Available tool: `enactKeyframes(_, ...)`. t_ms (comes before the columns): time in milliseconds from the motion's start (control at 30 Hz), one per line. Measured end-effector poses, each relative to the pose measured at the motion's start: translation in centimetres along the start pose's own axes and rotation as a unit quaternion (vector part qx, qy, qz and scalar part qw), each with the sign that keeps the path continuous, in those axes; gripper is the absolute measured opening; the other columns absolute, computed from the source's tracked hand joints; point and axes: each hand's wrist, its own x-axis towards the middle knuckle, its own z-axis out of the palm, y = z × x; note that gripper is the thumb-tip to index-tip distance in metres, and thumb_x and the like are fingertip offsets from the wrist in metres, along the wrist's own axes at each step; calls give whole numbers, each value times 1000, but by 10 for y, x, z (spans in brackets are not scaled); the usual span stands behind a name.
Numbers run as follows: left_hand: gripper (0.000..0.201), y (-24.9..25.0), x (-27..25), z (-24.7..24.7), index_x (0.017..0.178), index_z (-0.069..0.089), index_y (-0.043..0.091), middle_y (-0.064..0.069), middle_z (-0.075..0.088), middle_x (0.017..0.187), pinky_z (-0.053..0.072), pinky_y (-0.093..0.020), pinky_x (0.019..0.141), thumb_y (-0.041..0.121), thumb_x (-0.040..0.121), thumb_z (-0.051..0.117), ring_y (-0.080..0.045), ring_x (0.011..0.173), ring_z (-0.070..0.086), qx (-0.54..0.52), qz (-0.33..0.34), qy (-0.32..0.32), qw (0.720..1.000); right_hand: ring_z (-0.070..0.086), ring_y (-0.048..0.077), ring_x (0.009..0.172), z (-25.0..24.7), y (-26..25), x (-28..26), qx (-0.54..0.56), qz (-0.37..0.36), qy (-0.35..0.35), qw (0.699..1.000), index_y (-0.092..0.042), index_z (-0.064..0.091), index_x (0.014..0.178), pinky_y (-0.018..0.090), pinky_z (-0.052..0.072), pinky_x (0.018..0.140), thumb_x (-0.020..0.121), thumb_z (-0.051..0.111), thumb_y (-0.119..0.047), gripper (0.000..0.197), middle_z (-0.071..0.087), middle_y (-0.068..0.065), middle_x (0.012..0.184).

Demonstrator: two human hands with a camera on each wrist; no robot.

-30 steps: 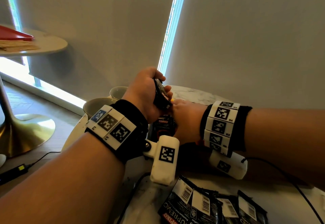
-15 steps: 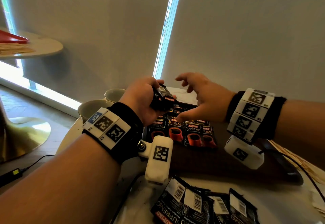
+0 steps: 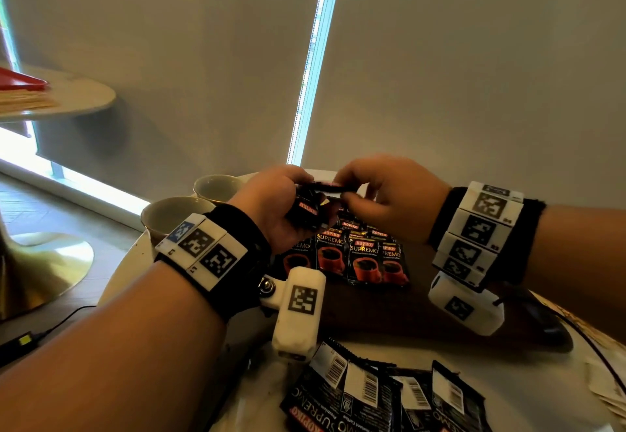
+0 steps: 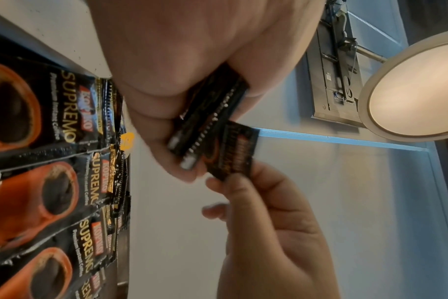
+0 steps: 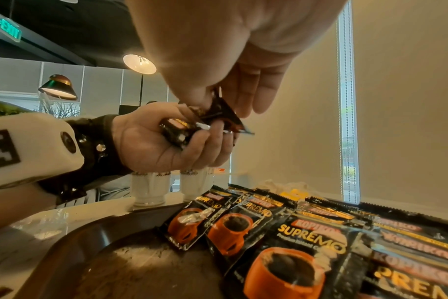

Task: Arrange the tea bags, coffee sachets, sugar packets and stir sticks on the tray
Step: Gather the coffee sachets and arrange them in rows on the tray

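My left hand [image 3: 274,208] grips a small bundle of black coffee sachets [image 3: 306,209] above the dark brown tray [image 3: 399,316]. My right hand [image 3: 376,191] pinches the top sachet [image 4: 233,153] of that bundle between thumb and fingers [image 5: 243,95]. Several coffee sachets [image 3: 359,255] printed with orange cups lie in overlapping rows on the tray's far part, face up, below both hands. Yellow and white packets [image 5: 292,189] peek out behind the rows in the right wrist view.
More coffee sachets [image 3: 382,394] lie face down on the white table [image 3: 528,377] near me. Two pale cups [image 3: 176,214] stand left of the tray. Stir sticks [image 3: 576,323] lie at the right edge. A cable [image 3: 57,326] runs across the floor.
My right hand rose from the sachet rows on the tray and moved left to the bundle in my left hand, where it now pinches the top sachet.
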Motion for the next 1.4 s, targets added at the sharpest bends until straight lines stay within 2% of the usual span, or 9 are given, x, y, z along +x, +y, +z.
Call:
enactKeyframes(100,23,2,2,-4,116,53,12,-7,52,85,49,-27,53,28,100,48,-16,67,53,-9,-14,19,1000,53,4,62,-4,1,5,43,47,59,996,-28,62,102,11,37,54,99,53,-19,13,60,-11,77)
enactKeyframes(167,15,5,3,-4,107,50,16,-3,49,81,43,-26,51,29,99,49,-13,63,49,-12,14,40,999,51,7,63,-6,8,10,28,89,55,994,-27,59,94,22,38,57,102,49,-20,15,58,-8,73)
enactKeyframes(267,12,11,3,-5,103,51,16,-2,48,84,41,-25,48,26,96,50,-12,61,47,-29,64,58,996,57,17,75,-1,16,15,-44,163,-78,983,-22,66,95,28,36,68,104,45,-23,22,59,-7,76)
enactKeyframes(333,11,13,4,-6,101,51,16,-3,49,87,41,-25,47,24,93,51,-12,62,47,-42,73,60,995,56,13,81,8,15,14,-72,188,-155,967,-21,70,108,25,37,73,104,46,-26,25,63,-8,87)
enactKeyframes(433,12,14,4,-7,103,50,16,-3,48,88,42,-25,48,22,92,50,-13,63,47,-48,78,63,994,52,4,76,21,7,13,-91,190,-201,957,-21,70,114,21,38,70,103,48,-28,25,62,-11,90)
enactKeyframes(667,12,14,5,-7,102,50,15,-4,48,86,42,-26,46,20,91,51,-13,60,47,-60,70,60,994,56,9,92,34,-1,18,-85,204,-209,953,-22,70,113,23,42,80,100,56,-24,20,66,-7,102)
enactKeyframes(1000,17,14,6,-9,101,53,15,-6,48,96,45,-29,50,24,86,52,-16,69,49,-60,65,45,995,56,12,90,40,-3,23,-99,224,-213,946,-23,69,112,25,47,80,99,57,-26,18,60,-9,94)
enactKeyframes(1167,16,13,5,-8,100,53,15,-6,48,96,45,-27,49,23,87,50,-15,68,48,-62,65,45,995,60,14,93,41,-3,21,-106,229,-217,943,-22,69,111,30,54,86,98,57,-28,19,64,-5,97)
enactKeyframes(1400,25,11,3,-7,105,54,11,-10,49,93,49,-29,56,29,90,46,-22,71,52,-85,58,24,994,61,12,90,36,1,20,-71,224,-198,952,-23,69,106,26,51,79,97,58,-31,16,66,-6,97)
